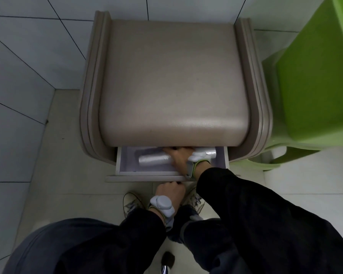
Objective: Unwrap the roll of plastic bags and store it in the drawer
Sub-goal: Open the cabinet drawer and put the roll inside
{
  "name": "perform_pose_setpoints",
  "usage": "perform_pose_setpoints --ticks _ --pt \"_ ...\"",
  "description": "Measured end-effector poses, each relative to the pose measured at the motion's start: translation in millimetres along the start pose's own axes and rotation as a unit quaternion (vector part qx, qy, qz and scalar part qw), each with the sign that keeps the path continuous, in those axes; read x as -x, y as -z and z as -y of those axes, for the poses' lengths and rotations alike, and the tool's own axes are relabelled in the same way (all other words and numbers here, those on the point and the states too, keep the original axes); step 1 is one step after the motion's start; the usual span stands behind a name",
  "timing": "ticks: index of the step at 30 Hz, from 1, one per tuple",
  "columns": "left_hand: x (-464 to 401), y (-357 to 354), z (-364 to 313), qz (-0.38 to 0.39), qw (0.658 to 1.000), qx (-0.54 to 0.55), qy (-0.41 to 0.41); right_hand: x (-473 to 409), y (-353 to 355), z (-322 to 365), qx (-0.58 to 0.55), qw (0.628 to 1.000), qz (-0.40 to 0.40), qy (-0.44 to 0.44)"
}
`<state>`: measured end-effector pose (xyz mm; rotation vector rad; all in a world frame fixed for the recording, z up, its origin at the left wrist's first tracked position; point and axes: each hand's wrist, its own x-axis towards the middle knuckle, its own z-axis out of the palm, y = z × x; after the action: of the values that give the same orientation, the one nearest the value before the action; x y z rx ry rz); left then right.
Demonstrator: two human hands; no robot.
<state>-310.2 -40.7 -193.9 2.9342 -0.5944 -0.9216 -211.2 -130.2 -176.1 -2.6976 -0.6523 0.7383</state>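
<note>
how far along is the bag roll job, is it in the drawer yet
Nearly done. The roll of plastic bags already lies inside the open drawer, with no outer wrapper visible on it. The right hand is in the drawer against the roll; the left hand grips the drawer front. Left: withdraw the right hand and push the drawer closed.

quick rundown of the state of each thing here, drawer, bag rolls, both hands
pale drawer of the beige nightstand: pulled partly open.
clear roll of plastic bags: lying on its side inside the drawer, left of the right hand.
second whitish roll: in the drawer's right part, mostly hidden by the wrist.
right hand: reaching into the drawer, fingers under the cabinet top; grip cannot be told.
left hand: curled, gripping the drawer front.
</note>
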Motion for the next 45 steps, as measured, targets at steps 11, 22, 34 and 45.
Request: perform_pose_setpoints --ticks 11,22,34,45 --pt "0.0 5.7 1.4 0.025 1.0 0.0 0.007 -29.7 -19.5 -0.7 0.02 0.999 0.022 0.026" --pt "1.2 11.7 1.7 0.007 1.0 -0.002 0.007 -14.7 -14.9 -0.9 0.005 1.0 -0.014 0.008" --pt "20.8 25.5 7.6 -0.046 0.998 -0.032 -0.02 51.6 9.4 -2.2 0.168 0.967 -0.117 0.149" --pt "50.9 76.3 39.4 -0.079 0.995 -0.065 0.006 93.3 23.6 11.0 0.204 0.973 -0.004 0.111"
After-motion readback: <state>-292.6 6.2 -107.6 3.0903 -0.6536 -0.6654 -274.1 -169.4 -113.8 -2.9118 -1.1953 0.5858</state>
